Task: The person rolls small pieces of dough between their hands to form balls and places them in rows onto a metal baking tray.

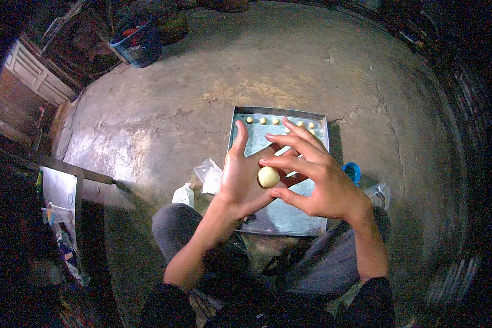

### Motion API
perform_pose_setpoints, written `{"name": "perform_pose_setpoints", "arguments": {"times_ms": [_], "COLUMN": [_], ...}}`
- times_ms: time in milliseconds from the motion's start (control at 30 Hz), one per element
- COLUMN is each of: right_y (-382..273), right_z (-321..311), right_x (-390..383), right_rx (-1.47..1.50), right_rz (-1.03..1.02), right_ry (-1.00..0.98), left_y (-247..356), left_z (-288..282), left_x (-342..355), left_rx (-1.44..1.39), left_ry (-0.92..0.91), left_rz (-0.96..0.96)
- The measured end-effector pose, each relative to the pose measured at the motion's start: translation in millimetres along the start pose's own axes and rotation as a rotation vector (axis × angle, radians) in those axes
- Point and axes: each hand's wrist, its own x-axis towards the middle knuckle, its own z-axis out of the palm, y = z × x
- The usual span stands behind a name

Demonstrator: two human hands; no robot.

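Observation:
A smooth, pale yellow dough ball (268, 177) rests against the palm of my left hand (240, 177), whose thumb points up and away. My right hand (325, 183) comes over from the right, with its index fingertip at the ball's upper edge and its thumb tip at the lower edge. Its other fingers are spread and cover part of the left fingers. Both hands are above a metal tray (251, 224). Along the tray's far side lie several smaller pale balls (263, 121), some of them partly behind my right fingers.
The tray stands on a worn concrete floor (164, 104) between my bent legs (333, 257). White plastic bags (209, 176) lie left of it. A blue round container (352, 173) and a clear bag (378, 194) are at the right. A blue bin (139, 46) stands far left.

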Motion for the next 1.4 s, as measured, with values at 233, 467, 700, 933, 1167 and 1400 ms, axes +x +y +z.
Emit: {"name": "perform_pose_setpoints", "arguments": {"times_ms": [233,467,700,933,1167,1400], "right_y": [3,8,18,8,-2,-8], "right_z": [2,2,-7,2,-4,7], "right_x": [2,2,4,0,1,-1], "right_rx": [-0.015,0.004,0.068,0.096,0.055,-0.080], "right_rz": [-0.006,-0.020,-0.027,0.072,0.158,0.085], "right_ry": [0.000,-0.002,-0.026,-0.026,-0.005,0.065], "left_y": [-1,-3,-4,-11,-6,0], "left_z": [-4,0,-6,-1,12,-21], "left_x": [0,-1,6,4,-12,-7], "left_rx": [0.037,0.050,-0.014,-0.043,-0.147,-0.229], "left_ry": [0.007,0.036,-0.001,0.022,0.070,-0.184], "left_rz": [0.002,-0.010,0.009,0.016,0.047,0.099]}}
